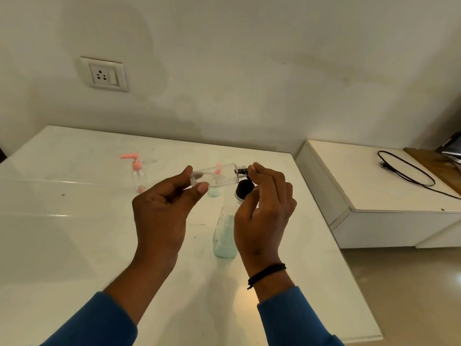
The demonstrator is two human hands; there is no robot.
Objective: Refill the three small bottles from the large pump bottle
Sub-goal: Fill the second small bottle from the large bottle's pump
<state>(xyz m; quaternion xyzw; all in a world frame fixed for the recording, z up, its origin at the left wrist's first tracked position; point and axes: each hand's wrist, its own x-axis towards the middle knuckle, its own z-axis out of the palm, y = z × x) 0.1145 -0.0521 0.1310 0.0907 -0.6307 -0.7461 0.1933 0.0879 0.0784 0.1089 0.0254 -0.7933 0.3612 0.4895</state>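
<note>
The small clear bottle [214,176] is lying sideways in the air above the white table [74,221], its base toward the left and its dark threaded neck [241,170] toward the right. It is looking empty, though glare on the plastic is making that hard to judge. The left hand [159,211] is gripping its base, thumb and fingers curled round it. The right hand [264,211] is pinching the neck with fingertips pressed together; whether a cap is sitting under those fingertips I cannot tell, since they are covering the opening.

Just below the held bottle, the large bottle [224,236] is standing on the table, holding pale blue-green liquid in its lower part. The right hand is hiding its right side, and only part of its black top [245,188] is showing, so no pump shape can be made out. Behind the held bottle, a second small bottle [214,192] is mostly covered; only a pink bit and a bluish base are peeking out. Farther left of the held bottle, a third small bottle with a pink pump [138,174] is standing upright and in plain view.

A black wristband [267,273] is circling the right wrist, and blue sleeves [294,318] are running out of the bottom edge.
</note>
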